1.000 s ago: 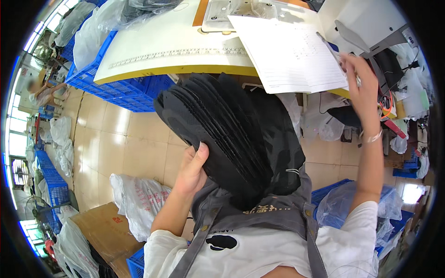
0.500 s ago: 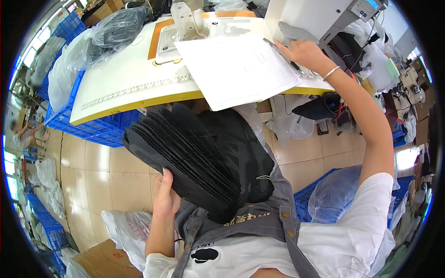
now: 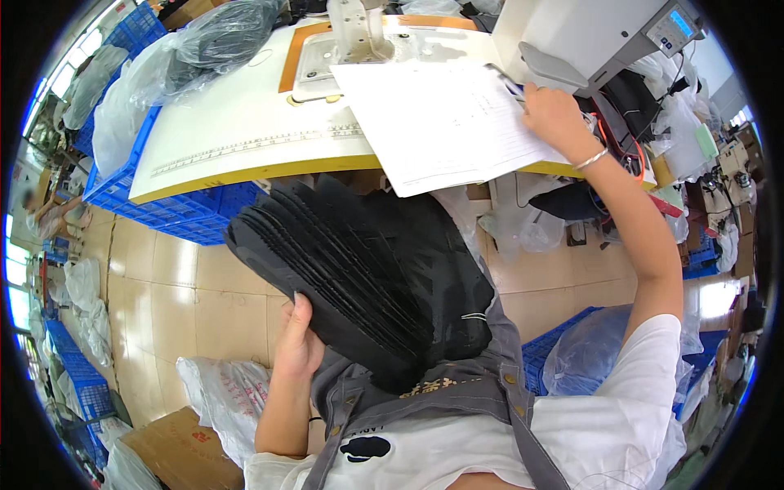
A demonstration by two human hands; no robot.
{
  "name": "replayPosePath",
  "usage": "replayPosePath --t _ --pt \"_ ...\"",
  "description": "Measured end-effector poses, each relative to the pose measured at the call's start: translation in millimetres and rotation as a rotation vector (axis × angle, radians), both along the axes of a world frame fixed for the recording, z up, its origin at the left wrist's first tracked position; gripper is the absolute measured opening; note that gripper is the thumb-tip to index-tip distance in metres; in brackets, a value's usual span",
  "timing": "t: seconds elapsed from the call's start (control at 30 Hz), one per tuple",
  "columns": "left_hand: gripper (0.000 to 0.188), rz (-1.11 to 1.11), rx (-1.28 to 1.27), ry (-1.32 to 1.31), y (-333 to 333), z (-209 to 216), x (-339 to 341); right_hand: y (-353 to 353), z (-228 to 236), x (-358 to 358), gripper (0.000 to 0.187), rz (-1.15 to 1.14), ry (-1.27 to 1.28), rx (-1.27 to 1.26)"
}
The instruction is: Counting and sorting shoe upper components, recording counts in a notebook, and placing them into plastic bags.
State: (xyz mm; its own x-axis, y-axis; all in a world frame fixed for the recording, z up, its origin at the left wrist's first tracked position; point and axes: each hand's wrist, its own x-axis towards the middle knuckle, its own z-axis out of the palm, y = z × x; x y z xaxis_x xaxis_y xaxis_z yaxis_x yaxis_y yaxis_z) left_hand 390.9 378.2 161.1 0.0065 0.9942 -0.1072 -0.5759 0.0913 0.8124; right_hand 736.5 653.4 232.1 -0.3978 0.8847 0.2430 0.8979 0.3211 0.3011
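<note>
A thick fanned stack of black cut fabric pieces (image 3: 327, 269) rests on my lap. My left hand (image 3: 300, 339) grips its lower left edge, thumb on top and fingers hidden beneath. White thread or cord (image 3: 475, 316) shows at the stack's right side. On the table lies an open paper notebook (image 3: 445, 122) with handwriting, its front corner hanging past the table edge. At its upper right corner my right hand (image 3: 559, 122) is closed on the end of a dark pen (image 3: 506, 82); the fingertips are partly hidden.
The white table (image 3: 245, 139) has a yellow edge and a printed ruler scale. A machine (image 3: 355, 33) stands at its back, with a grey control box (image 3: 674, 28) at right. Blue crates (image 3: 180, 214) and plastic-bagged goods (image 3: 220, 41) stand left. A cardboard box (image 3: 184, 449) sits on the floor.
The view has shifted slightly, so the table and stack sit farther right. My right hand has drawn back along the pen, and its fingers have curled in. My left hand keeps its grip.
</note>
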Motion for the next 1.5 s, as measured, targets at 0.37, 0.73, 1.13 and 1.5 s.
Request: replayPosePath --t 0.37,0.73,1.13,1.5 --pt "0.049 -0.007 0.003 -0.025 6 5 1 -20 4 -31 0.044 0.244 1.33 -0.196" --pt "0.049 -0.009 0.005 0.009 3 -3 -2 7 -37 -38 0.039 0.113 1.387 -0.095" --pt "0.045 0.05 0.004 -0.082 4 -8 -2 24 -54 -27 0.035 0.181 1.304 -0.081" --pt "0.042 0.081 0.008 -0.101 4 -7 0 22 -52 -27 0.033 0.158 1.254 -0.054"
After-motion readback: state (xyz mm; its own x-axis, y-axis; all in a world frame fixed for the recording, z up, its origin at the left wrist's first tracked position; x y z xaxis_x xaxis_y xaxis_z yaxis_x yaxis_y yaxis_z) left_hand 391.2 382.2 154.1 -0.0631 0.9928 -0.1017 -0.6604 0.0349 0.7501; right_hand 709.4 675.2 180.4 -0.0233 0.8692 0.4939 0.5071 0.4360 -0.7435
